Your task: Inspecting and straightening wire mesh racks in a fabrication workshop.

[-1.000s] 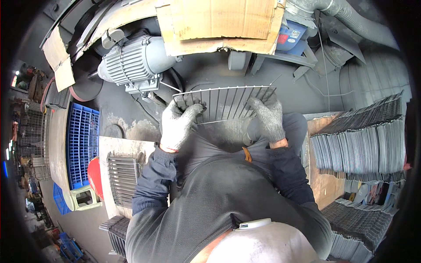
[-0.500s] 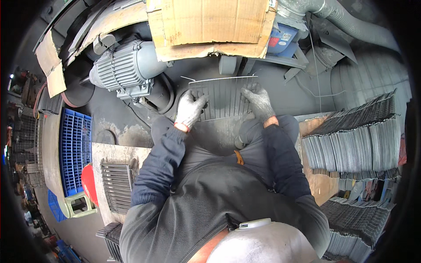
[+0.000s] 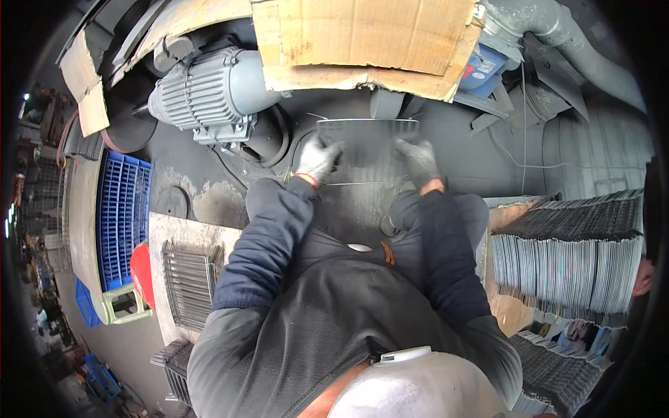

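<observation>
Since half a second ago, both gloved hands have pushed the wire grid (image 3: 367,150) farther forward, under the cardboard sheet (image 3: 362,38). Grey electric motor (image 3: 209,94) sits to the left of it; stacked grids (image 3: 568,261) stand at the person's right. Grid lies flat on the dark machine bed. Left hand (image 3: 319,157) is clasped on its left edge, right hand (image 3: 418,159) on its right edge.

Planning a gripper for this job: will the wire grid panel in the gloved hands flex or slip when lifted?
The wire grid panel looks thin, probably light and slightly springy. The left hand and right hand grip opposite sides, suggesting one-sided lifts sag. Bare wires may slip.
</observation>
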Available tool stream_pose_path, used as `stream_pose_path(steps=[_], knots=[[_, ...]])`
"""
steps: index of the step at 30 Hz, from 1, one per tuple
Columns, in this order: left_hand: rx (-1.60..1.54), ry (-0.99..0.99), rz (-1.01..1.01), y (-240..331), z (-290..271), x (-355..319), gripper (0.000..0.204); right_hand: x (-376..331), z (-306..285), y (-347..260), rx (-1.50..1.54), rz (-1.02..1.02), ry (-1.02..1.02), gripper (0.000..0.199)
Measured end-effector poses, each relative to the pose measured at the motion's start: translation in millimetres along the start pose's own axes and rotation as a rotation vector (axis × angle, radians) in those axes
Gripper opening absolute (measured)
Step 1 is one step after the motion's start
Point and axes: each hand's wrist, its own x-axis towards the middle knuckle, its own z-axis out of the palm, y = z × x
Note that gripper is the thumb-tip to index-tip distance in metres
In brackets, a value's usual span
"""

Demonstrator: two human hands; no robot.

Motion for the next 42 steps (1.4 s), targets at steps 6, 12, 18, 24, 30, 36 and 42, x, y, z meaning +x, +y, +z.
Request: stream_pose_path(steps=[6, 12, 18, 24, 30, 36, 42], knots=[[0.051, 0.011, 0.161, 71.6, -65.2, -62.4, 0.023, -37.4, 63.3, -24.7, 0.101, -0.060, -0.130, 0.039], [0.797, -0.108, 0.800, 134.1, -35.6, -125.2, 0.026, -114.4, 67.0, -92.1, -0.514, -0.648, 0.530, 0.048], [0.734, 0.340, 1.309, 156.0, 16.1, -154.9, 0.055, -139.7, 29.7, -111.2, -0.390, -0.298, -0.078, 0.039], [-0.201, 0.359, 0.500, 102.3, 53.1, -167.6, 0.072, -157.3, 43.9, -100.9, 0.691, -0.100, 0.119, 0.026], [-0.518, 0.121, 0.368, 106.0, 48.2, -155.9, 0.016, -148.5, 27.6, -36.3, -0.525, -0.683, 0.149, 0.033], [-0.339, 0.124, 0.503, 81.3, 32.3, -133.1, 0.028, -127.5, 23.4, -79.0, 0.471, -0.516, 0.602, 0.048], [-0.290, 0.040, 0.475, 50.7, 39.4, -88.2, 0.028, -88.1, -16.7, -104.4, -0.021, -0.186, 0.033, 0.029]])
